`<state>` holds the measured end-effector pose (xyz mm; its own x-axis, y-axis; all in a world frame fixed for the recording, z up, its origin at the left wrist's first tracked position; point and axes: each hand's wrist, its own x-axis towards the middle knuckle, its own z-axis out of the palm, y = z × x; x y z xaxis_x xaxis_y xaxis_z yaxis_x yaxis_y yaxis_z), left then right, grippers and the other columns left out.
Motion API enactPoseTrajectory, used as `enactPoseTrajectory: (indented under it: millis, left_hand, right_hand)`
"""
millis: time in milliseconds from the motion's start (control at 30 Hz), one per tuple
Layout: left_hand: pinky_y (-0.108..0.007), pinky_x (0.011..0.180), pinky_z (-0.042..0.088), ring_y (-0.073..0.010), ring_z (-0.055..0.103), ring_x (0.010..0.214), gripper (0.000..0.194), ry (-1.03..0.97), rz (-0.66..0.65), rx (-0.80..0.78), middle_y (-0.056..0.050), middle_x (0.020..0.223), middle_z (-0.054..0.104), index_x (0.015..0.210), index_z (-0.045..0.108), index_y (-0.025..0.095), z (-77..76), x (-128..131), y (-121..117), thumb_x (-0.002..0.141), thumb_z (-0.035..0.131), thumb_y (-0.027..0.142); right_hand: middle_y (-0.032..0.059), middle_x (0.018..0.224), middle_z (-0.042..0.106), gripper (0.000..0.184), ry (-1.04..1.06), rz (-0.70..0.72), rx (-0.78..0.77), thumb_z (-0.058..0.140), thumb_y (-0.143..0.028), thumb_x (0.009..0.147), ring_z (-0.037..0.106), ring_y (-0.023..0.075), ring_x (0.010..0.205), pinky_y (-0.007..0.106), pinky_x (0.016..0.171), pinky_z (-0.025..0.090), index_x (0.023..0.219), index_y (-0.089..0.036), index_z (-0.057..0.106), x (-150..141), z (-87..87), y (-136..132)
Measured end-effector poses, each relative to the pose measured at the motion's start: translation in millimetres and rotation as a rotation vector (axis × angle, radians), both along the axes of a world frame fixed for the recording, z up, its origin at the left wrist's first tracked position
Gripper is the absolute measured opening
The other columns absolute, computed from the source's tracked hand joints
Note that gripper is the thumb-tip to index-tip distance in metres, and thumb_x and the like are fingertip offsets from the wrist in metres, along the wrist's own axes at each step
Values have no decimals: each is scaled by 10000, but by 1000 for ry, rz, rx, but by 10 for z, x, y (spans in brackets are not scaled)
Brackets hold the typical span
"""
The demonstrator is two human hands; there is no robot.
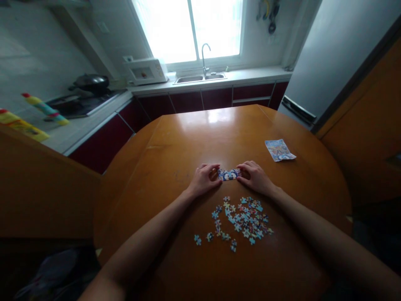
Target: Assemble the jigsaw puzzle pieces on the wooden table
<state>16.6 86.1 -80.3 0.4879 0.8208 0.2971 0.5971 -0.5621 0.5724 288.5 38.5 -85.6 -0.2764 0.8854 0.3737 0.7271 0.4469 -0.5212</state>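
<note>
A small joined section of jigsaw puzzle (229, 174), blue and white with a cartoon face, lies on the wooden table between my hands. My left hand (204, 179) grips its left end, thumb at the near edge and fingers at the far edge. At the right end my right hand (254, 177) holds it the same way. Closer to me is a loose heap of puzzle pieces (249, 219), mostly light blue and multicoloured. Several more pieces (217, 225) trail off to the left of the heap, and a single piece (197, 239) lies farthest left.
A creased picture sheet (279, 150) rests on the table (188, 138), beyond my right hand. Past the table's far edge are a counter with a sink (200, 78) and a microwave (146, 71). A fridge (332, 62) stands at right, a stove with a pan (90, 82) at left.
</note>
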Motion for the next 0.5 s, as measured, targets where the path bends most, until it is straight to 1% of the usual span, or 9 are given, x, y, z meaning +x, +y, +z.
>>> enactPoseTrajectory:
  millis: [100, 233, 433, 500]
  left_hand:
    - [-447, 1007, 498, -281, 607, 1112, 555, -4, -2, 4, -80, 1139, 718, 1266, 680, 227, -14, -8, 2, 743, 831, 330]
    - [-445, 1005, 503, -277, 612, 1106, 552, -11, -20, 11, -73, 1146, 722, 1266, 678, 228, -29, -25, 10, 746, 833, 333]
    - [-454, 1009, 501, -279, 618, 1105, 554, -19, -40, -1, -63, 1135, 727, 1260, 673, 257, 8, -37, -8, 734, 841, 298]
    - [-475, 1028, 485, -290, 604, 1143, 569, -9, -59, 11, -73, 1178, 707, 1278, 660, 257, 19, -39, -17, 740, 838, 304]
  right_hand:
    - [94, 1102, 677, 307, 17, 11, -11, 709, -310, 861, 590, 283, 1065, 446, 949, 486, 1159, -238, 691, 8, -13, -1]
    - [99, 1183, 666, 366, 42, 17, -6, 711, -295, 851, 583, 284, 1113, 460, 988, 478, 1211, -237, 677, 15, -16, -3]
    - [92, 1122, 696, 333, 21, 45, -18, 692, -278, 870, 584, 277, 1084, 450, 977, 482, 1199, -222, 680, 22, 12, -20]
    - [91, 1115, 695, 328, 33, 54, -25, 699, -277, 863, 586, 277, 1086, 450, 978, 484, 1187, -225, 685, 21, 13, -24]
